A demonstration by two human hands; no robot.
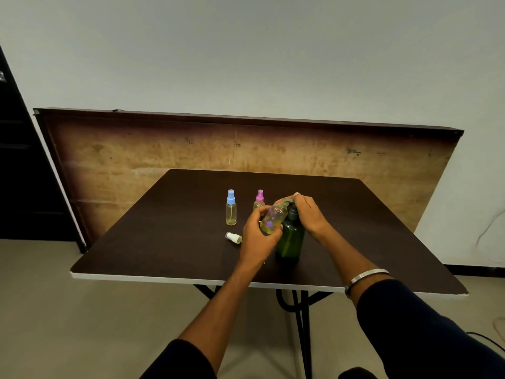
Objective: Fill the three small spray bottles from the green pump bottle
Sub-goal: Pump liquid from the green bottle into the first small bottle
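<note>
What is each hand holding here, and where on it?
Left hand grips the uncapped spray bottle around its body, tilted; right hand presses the green pump bottle's head.

My right hand (307,214) covers the green pump bottle's (291,239) pump head, my left hand (258,236) hides part of the uncapped bottle (273,218), and the pink-capped bottle (259,200) is half hidden.
</note>
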